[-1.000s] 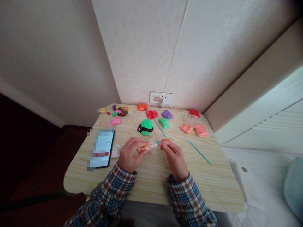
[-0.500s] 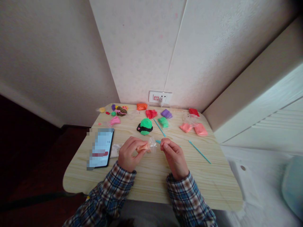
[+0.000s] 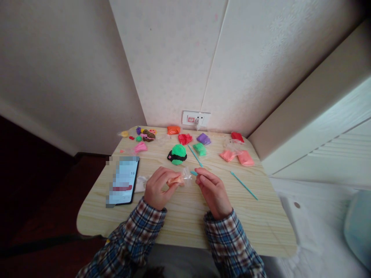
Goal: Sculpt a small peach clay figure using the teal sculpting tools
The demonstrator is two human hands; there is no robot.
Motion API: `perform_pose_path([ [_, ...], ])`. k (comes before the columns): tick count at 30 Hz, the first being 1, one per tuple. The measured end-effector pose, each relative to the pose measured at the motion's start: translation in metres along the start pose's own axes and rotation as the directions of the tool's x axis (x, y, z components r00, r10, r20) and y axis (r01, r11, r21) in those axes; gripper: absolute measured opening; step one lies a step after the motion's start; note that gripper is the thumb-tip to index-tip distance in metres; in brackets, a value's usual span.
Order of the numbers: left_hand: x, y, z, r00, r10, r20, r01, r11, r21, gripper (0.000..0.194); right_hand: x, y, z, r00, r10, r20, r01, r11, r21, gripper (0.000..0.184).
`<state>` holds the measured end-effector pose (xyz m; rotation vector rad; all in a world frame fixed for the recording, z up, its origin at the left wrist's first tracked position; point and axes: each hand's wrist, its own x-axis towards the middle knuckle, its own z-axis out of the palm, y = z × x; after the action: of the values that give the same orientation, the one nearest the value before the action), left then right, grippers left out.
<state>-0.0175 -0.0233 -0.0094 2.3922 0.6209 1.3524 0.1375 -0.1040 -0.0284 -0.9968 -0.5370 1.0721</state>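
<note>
My left hand (image 3: 160,188) pinches a clear plastic bag of peach modelling clay (image 3: 176,180), its crinkled open end toward the right. Across a small gap, my right hand (image 3: 213,190) has thumb and fingers drawn together; whatever is between them, if anything, is too small to make out. The teal tip of a modelling tool (image 3: 193,173) shows beside those fingertips, and I cannot tell whether it is held or lies behind them. Beyond both hands sits a green and black clay figure (image 3: 177,154) with a small pink flower on it.
A phone (image 3: 124,181) lies left of my hands, near a white packet (image 3: 140,184). Teal tools (image 3: 244,185) rest on the table (image 3: 185,231). Bags of clay, including purple (image 3: 203,139), green (image 3: 199,149) and coral (image 3: 245,158), line the back below a wall socket (image 3: 196,118).
The fingers of my right hand have shifted slightly, the index finger straightening a little. My left hand and the bag stay nearly where they were.
</note>
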Motion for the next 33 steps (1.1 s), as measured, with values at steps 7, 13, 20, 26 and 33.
perform_pose_path([
  [7,0.0004,0.0003,-0.0005,1.000,0.004,-0.002,-0.004,1.000,-0.007,0.006,0.0013,0.0047,-0.0022,1.000,0.013,-0.004,-0.013,0.998,0.055,0.022],
  [13,-0.0004,0.0002,-0.0003,1.000,0.000,0.007,0.000,1.000,0.000,0.005,0.0009,0.0060,-0.0034,1.000,0.006,0.008,-0.007,0.996,0.094,0.019],
  [20,-0.0006,0.0001,-0.0002,1.000,-0.008,0.014,0.008,1.000,0.000,0.005,0.0008,0.0045,-0.0005,0.999,-0.012,0.047,0.007,0.994,0.112,0.020],
  [26,-0.0001,0.0004,-0.0002,1.000,-0.014,0.010,0.014,1.000,0.000,0.004,-0.0003,0.0011,0.0008,0.997,-0.009,0.074,0.000,0.993,0.115,0.022],
  [33,0.0004,0.0006,-0.0007,1.000,-0.020,0.013,0.020,1.000,-0.006,0.004,-0.0008,-0.0013,0.0020,0.997,-0.006,0.073,-0.003,0.992,0.124,0.025],
])
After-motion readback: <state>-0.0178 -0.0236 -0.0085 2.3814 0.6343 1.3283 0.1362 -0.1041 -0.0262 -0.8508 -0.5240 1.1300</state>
